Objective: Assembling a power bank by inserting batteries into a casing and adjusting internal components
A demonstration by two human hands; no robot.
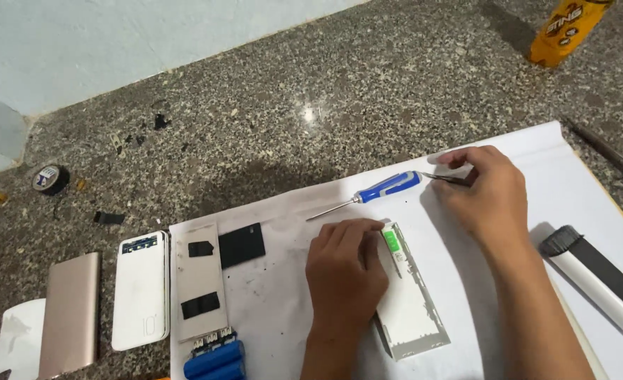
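Observation:
My left hand [344,271] presses down on a white flat panel with a small green circuit board [406,295], which lies on a white paper sheet [283,302]. My right hand [482,195] rests farther back on the paper, its fingers pinched on the dark tip of thin tweezers [447,177]. A blue-and-white screwdriver [375,192] lies just left of that hand, shaft pointing left.
Left on the paper lie a grey casing plate [199,281], a black pad [241,245] and blue battery cells [215,359]. On the granite floor are a white power bank [141,290], a rose-gold one [69,313], a tape roll [50,179], a yellow bottle [567,28]. A white-black device [600,278] lies right.

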